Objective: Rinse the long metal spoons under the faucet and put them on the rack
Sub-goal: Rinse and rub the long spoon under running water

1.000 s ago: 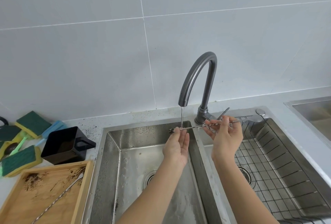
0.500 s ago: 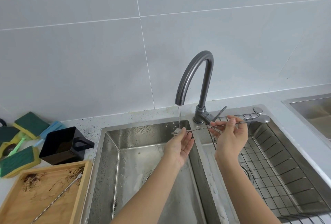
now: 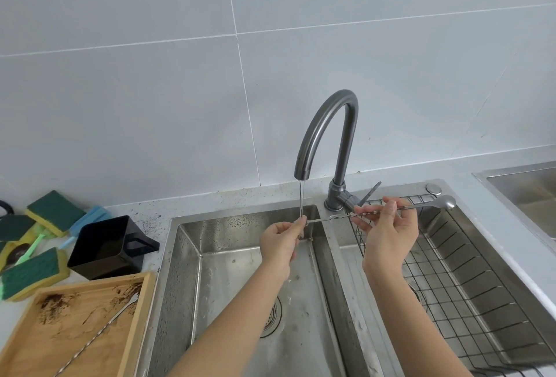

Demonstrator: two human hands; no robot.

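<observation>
Your left hand (image 3: 281, 241) pinches the fork-tipped end of the long spoon (image 3: 340, 217) right under the faucet (image 3: 326, 135) stream; your right hand (image 3: 388, 226) holds the twisted shaft in curled fingertips, just right of the faucet base, with the bowl beyond it over the rack (image 3: 469, 280). Rub that tip in the water, keeping the shaft level. A second spoon (image 3: 99, 328) waits on the wooden tray (image 3: 135, 325), well left of the faucet.

Both forearms are bare, with no sleeve reaching into view. The left hand (image 3: 281, 241) and right hand (image 3: 389, 233) wear no gloves, rings or watch.
</observation>
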